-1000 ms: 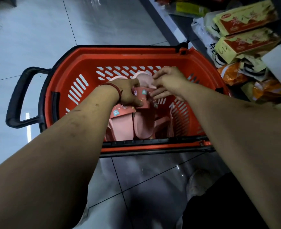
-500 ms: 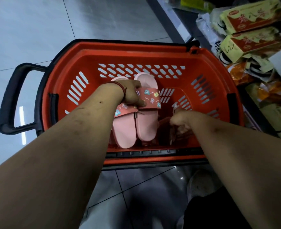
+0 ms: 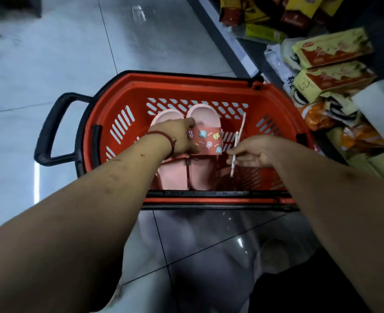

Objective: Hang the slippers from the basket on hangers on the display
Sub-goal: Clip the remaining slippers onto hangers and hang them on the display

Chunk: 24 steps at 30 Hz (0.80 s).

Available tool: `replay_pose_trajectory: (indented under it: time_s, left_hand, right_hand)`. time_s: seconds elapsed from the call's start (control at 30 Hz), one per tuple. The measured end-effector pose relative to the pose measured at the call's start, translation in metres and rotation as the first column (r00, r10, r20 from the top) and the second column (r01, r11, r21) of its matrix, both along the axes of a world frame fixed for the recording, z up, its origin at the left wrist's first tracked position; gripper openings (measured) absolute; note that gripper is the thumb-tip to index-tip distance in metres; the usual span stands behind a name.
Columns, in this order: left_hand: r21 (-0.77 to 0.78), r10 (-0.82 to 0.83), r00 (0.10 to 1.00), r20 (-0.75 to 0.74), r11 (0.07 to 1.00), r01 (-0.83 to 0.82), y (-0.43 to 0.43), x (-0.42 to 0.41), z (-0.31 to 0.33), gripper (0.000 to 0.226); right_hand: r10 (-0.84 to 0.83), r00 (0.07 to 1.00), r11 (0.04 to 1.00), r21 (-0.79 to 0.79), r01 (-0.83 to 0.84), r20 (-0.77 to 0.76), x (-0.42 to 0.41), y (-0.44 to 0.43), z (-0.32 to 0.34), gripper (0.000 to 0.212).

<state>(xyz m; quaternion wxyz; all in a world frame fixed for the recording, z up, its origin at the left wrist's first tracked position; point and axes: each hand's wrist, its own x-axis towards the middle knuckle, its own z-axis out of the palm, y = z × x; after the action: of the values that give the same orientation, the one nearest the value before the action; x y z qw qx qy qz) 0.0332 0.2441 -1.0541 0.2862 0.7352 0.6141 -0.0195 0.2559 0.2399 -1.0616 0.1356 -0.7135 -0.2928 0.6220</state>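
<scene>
A pair of pink slippers (image 3: 200, 172) with red straps bearing small cartoon stickers lies side by side over the red basket (image 3: 123, 91) on the floor. My left hand (image 3: 179, 135), with a red string at the wrist, is closed over the straps of the pair. My right hand (image 3: 254, 151) is just right of the slippers and pinches a thin white plastic hanger (image 3: 237, 143), which stands nearly upright above the basket's right half. The hanger's hook end is not clear.
The basket has a black handle (image 3: 50, 129) on its left side and stands on grey floor tiles. A low shelf at the right holds yellow-and-red packets (image 3: 331, 50) and orange bags (image 3: 317, 116), close to the basket's right rim.
My right hand went from the slipper straps down into the basket's right side and has come up holding the white hanger. My left hand has kept its hold on the slippers.
</scene>
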Motion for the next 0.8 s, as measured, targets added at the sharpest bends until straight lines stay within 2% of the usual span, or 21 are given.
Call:
replay_pose_trajectory:
  time_s: [0.07,0.13,0.23,0.33,0.4,0.53,0.67,0.73,0.8]
  left_hand:
    - [0.053,0.012,1.0,-0.014,0.999,-0.011,-0.014,-0.003,0.012,0.061]
    - [0.086,0.025,0.999,-0.022,0.996,-0.023,-0.026,-0.008,0.032,0.058]
    - [0.131,0.034,0.999,-0.025,0.991,-0.03,-0.034,-0.014,0.075,0.052]
    - [0.195,0.036,0.999,0.009,0.98,-0.037,-0.042,-0.019,0.122,0.046]
    - [0.274,0.07,0.997,0.027,0.959,-0.075,-0.048,-0.02,0.146,0.046]
    - [0.411,0.184,0.977,0.112,0.886,-0.214,-0.063,-0.022,0.169,0.044]
    - [0.348,0.268,0.904,0.334,0.856,-0.383,-0.069,-0.024,0.155,0.042]
    - [0.267,0.287,0.866,0.41,0.87,-0.415,-0.065,-0.024,0.152,0.032]
    - [0.156,0.294,0.81,0.507,0.893,-0.422,-0.062,-0.023,0.154,0.023]
  right_hand:
    - [0.032,0.991,0.975,0.215,-0.06,0.128,-0.005,-0.01,0.022,0.027]
    - [0.054,0.959,0.909,0.384,-0.163,0.279,-0.015,-0.022,0.048,0.029]
    - [0.136,0.787,0.758,0.449,-0.474,0.602,-0.029,-0.037,0.087,0.024]
    - [0.072,0.617,0.584,0.468,-0.663,0.784,-0.04,-0.054,0.126,0.023]
    - [0.014,0.59,0.507,0.503,-0.7,0.807,-0.049,-0.064,0.147,0.022]
    - [-0.027,0.614,0.403,0.571,-0.715,0.789,-0.068,-0.079,0.175,0.021]
    - [-0.016,0.696,0.376,0.65,-0.661,0.718,-0.088,-0.093,0.159,0.012]
    - [-0.037,0.731,0.383,0.686,-0.619,0.681,-0.095,-0.094,0.156,0.013]
    - [-0.049,0.74,0.363,0.702,-0.612,0.671,-0.096,-0.092,0.158,0.006]
